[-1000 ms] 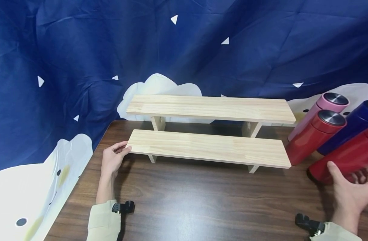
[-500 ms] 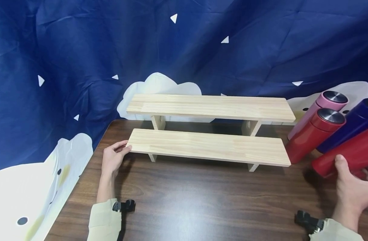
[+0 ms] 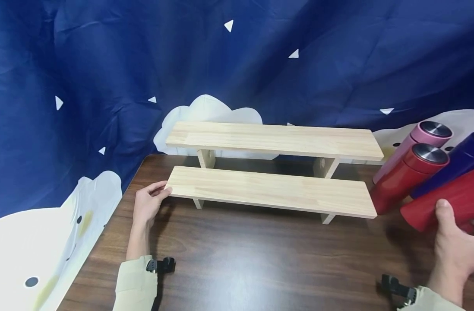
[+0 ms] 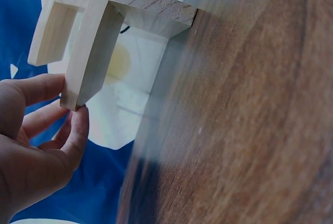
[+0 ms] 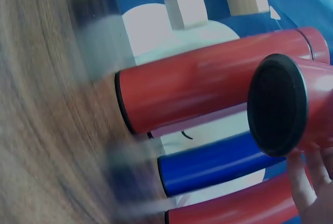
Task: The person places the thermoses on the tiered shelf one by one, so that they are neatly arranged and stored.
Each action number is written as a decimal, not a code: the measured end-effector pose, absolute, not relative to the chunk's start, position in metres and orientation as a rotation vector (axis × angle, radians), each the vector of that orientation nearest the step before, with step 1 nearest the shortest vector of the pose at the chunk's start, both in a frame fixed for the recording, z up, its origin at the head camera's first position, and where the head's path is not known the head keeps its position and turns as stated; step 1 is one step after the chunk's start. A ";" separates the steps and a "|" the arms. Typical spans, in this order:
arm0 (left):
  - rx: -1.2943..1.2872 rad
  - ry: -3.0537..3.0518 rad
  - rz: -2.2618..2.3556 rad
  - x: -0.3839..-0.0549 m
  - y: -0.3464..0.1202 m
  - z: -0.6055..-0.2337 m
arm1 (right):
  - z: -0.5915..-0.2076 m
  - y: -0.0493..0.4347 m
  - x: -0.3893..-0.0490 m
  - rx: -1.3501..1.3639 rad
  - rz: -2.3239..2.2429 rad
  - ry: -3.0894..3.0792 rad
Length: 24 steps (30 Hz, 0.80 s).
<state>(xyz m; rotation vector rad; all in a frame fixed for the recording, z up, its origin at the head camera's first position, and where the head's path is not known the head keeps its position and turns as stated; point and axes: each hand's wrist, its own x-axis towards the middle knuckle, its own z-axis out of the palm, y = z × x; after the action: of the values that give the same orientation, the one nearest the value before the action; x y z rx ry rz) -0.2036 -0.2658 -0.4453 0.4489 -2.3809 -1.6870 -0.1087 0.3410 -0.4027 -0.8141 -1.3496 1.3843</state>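
Note:
A two-tier pale wooden shelf (image 3: 268, 190) stands on the table. At its lower board's left end, my left hand (image 3: 145, 207) pinches the corner between thumb and fingers, seen close up in the left wrist view on the board end (image 4: 83, 78). On the right, my right hand (image 3: 456, 255) grips a red thermos (image 3: 450, 201) around its lower body, raised off the table. In the right wrist view the thermos's black base (image 5: 278, 104) faces the camera. Its lid is outside the head view.
Beside the shelf's right end stand another red thermos (image 3: 404, 181), a pink thermos (image 3: 412, 138) and a blue thermos (image 3: 450, 166). A further red thermos (image 5: 234, 203) shows low in the right wrist view. A blue curtain (image 3: 260, 65) hangs behind the brown table (image 3: 237, 255).
The red thermos has come up off the table in my right hand, its base shifting slightly right in the head view. My left hand keeps its hold on the shelf.

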 end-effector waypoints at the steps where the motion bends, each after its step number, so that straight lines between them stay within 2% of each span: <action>1: 0.450 -2.383 -1.690 -0.203 -0.266 -0.445 | -0.402 0.339 -0.108 -0.801 1.401 -1.330; 11: 0.446 -2.389 -1.689 -0.202 -0.266 -0.446 | -0.390 0.326 -0.113 -0.682 1.505 -1.174; 24: 0.439 -2.362 -1.708 -0.204 -0.264 -0.448 | -0.387 0.310 -0.129 -0.491 1.361 -1.273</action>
<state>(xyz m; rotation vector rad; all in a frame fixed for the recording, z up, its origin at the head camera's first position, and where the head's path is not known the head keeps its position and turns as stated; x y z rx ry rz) -0.2039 -0.2640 -0.4476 0.4388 -2.3620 -1.7080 -0.1288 0.3097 -0.3867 -0.4911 -1.2734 1.3606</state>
